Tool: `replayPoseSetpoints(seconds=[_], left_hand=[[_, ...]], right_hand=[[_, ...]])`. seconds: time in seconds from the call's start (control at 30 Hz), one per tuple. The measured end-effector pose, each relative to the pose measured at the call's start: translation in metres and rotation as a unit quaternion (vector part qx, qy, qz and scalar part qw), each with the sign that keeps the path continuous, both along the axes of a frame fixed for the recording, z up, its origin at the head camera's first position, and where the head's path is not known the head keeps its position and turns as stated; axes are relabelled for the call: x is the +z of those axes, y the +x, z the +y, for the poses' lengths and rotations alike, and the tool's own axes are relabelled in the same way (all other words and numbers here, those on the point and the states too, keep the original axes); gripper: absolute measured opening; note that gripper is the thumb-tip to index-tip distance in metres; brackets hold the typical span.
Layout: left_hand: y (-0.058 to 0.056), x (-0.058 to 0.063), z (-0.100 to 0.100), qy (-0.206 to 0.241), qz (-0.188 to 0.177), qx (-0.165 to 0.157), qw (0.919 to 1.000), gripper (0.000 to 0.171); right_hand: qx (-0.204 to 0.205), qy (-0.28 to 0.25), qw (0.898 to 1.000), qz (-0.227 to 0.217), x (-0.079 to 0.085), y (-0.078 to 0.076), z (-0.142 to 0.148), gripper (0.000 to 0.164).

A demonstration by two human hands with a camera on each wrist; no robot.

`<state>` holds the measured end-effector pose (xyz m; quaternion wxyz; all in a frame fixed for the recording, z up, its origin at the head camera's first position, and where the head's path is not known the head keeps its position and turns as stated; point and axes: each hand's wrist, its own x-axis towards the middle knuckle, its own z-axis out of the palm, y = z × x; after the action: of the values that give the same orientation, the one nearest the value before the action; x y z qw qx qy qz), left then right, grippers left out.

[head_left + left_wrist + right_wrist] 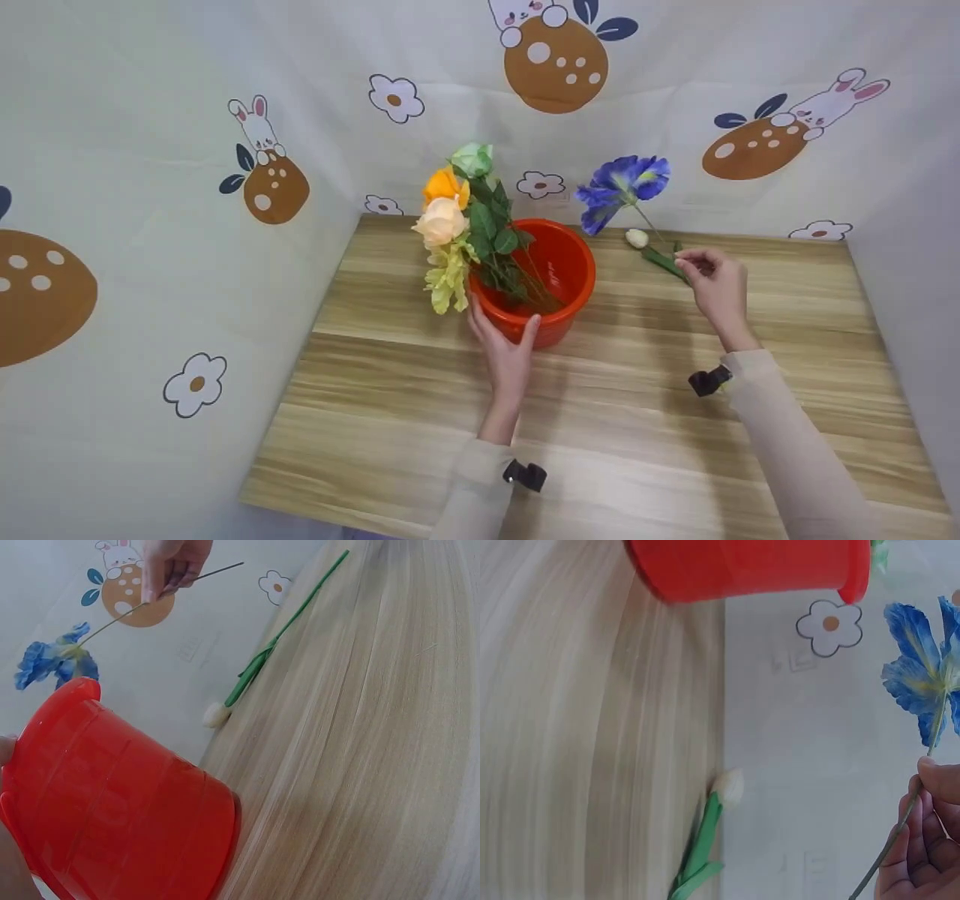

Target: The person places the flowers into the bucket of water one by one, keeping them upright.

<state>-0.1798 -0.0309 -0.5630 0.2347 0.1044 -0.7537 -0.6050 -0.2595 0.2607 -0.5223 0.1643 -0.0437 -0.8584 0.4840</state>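
A red plastic bucket (pixel 551 330) stands on the table. My left hand (pixel 506 360) holds its near side, fingers along the left and thumb at the front. Inside lean several artificial flowers: a green one (pixel 472 160), an orange one (pixel 444 186), a peach rose (pixel 441 223) and a yellow-green one (pixel 448 279). To the right, my right hand (pixel 718 289) pinches the thin stem of a blue-purple artificial flower (pixel 622 187), raised above the table with its bloom toward the bucket. Below that hand lies a white tulip (pixel 729 788) with a green stem (pixel 307 604).
The wooden table (pixel 390 420) meets a patterned cloth (pixel 457 67) at its back, and cloth also hangs at both sides. Each forearm wears a small black wrist camera, one at the left (pixel 525 475) and one at the right (pixel 709 381).
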Motion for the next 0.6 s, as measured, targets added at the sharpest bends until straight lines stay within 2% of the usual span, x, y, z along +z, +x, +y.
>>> replayPoseSetpoints(seconds=[0.3,0.6], left_hand=[[0.0,0.0,0.0,-0.003,-0.009,0.002,1.0,0.103],[0.0,0.001,0.0,-0.007,-0.007,0.003,0.9999,0.104]], right_hand=[[0.039,-0.019,0.998,0.035,0.015,-0.005,-0.025,0.017],[0.073,-0.052,0.996,0.029,0.038,-0.007,-0.056,0.019]])
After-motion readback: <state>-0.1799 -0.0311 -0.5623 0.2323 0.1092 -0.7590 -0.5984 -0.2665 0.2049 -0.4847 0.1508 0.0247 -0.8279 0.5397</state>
